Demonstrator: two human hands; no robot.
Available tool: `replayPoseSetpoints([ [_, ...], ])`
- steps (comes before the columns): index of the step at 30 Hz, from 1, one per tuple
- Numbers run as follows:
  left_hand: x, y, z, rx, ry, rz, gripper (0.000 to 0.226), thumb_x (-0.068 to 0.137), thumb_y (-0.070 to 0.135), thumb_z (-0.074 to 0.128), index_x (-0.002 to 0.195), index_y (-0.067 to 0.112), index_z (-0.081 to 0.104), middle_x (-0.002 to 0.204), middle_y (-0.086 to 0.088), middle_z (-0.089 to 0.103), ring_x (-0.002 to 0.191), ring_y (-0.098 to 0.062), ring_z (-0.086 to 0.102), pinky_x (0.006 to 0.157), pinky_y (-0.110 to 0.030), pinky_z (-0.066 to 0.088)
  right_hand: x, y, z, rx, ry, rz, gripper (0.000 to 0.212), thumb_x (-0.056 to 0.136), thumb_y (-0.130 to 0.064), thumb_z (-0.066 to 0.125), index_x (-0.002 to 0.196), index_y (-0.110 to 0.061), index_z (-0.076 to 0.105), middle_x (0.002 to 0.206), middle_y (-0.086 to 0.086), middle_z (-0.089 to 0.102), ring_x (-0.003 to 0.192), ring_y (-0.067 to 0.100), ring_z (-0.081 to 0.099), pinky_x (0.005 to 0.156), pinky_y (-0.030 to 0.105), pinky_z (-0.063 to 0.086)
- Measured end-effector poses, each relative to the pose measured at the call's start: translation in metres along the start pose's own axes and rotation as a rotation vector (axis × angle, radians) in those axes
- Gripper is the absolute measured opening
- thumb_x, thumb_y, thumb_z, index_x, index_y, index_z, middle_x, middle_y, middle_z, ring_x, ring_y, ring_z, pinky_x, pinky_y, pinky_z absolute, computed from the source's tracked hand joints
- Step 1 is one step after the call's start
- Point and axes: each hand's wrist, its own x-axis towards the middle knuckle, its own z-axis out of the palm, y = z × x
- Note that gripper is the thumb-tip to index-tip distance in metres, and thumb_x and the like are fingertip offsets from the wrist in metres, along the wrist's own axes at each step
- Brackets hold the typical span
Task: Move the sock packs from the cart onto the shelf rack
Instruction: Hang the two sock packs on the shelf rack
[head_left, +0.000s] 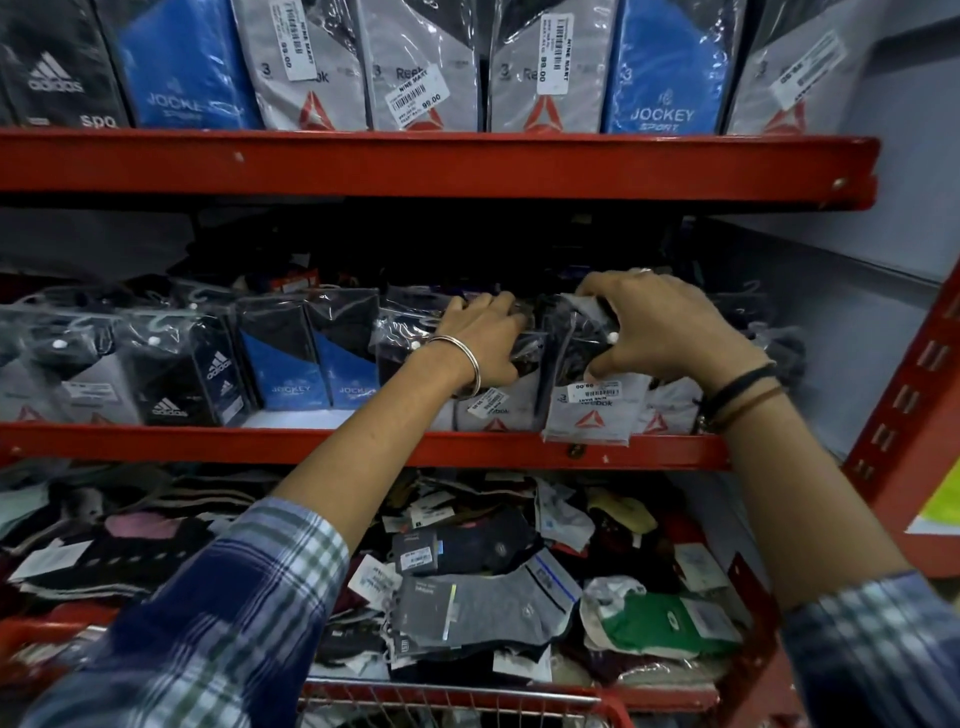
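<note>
Both my hands reach into the middle shelf (363, 447) of a red rack. My right hand (665, 327) grips the top of a grey Reebok sock pack (592, 410) that stands at the shelf's front edge. My left hand (483, 338) presses on the tops of neighbouring Reebok packs (493, 410) just to its left, fingers closed over their plastic. Blue Jockey packs (311, 374) and black Adidas packs (192, 384) stand in a row further left. The cart's red rim (467, 693) shows at the bottom edge.
The top shelf (415, 161) holds a row of larger Jockey, Reebok and Adidas packs. The bottom shelf is heaped with loose socks (467, 597). A red upright post (904, 395) and a grey wall close the right side.
</note>
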Motion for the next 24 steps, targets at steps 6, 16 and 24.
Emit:
replayPoseSetpoints([
  [6, 0.01, -0.004, 0.006, -0.008, 0.011, -0.019, 0.057, 0.076, 0.032, 0.062, 0.13, 0.018, 0.049, 0.129, -0.007, 0.049, 0.121, -0.027, 0.047, 0.096, -0.042, 0.033, 0.018, 0.009, 0.015, -0.023, 0.026, 0.013, 0.082, 0.061, -0.039, 0.084, 0.128, -0.016, 0.044, 0.12, 0.008, 0.059, 0.112, 0.033, 0.053, 0.078, 0.041, 0.044],
  [16, 0.01, 0.0, 0.019, -0.063, 0.058, -0.083, 0.066, 0.078, 0.031, 0.065, 0.137, 0.018, 0.038, 0.14, -0.006, 0.043, 0.127, -0.025, 0.042, 0.105, -0.046, 0.028, 0.034, 0.021, 0.053, 0.033, -0.129, 0.065, 0.086, 0.063, -0.038, 0.083, 0.133, -0.015, 0.039, 0.126, 0.011, 0.058, 0.113, 0.033, 0.054, 0.081, 0.042, 0.046],
  [24, -0.027, 0.015, 0.033, -0.183, 0.445, -0.071, 0.06, 0.076, 0.023, 0.068, 0.131, 0.015, 0.047, 0.136, -0.007, 0.048, 0.128, -0.025, 0.041, 0.108, -0.046, 0.028, 0.019, 0.01, 0.063, -0.1, 0.099, 0.043, 0.095, 0.065, -0.043, 0.08, 0.141, -0.012, 0.032, 0.138, 0.013, 0.042, 0.125, 0.035, 0.043, 0.109, 0.047, 0.03],
])
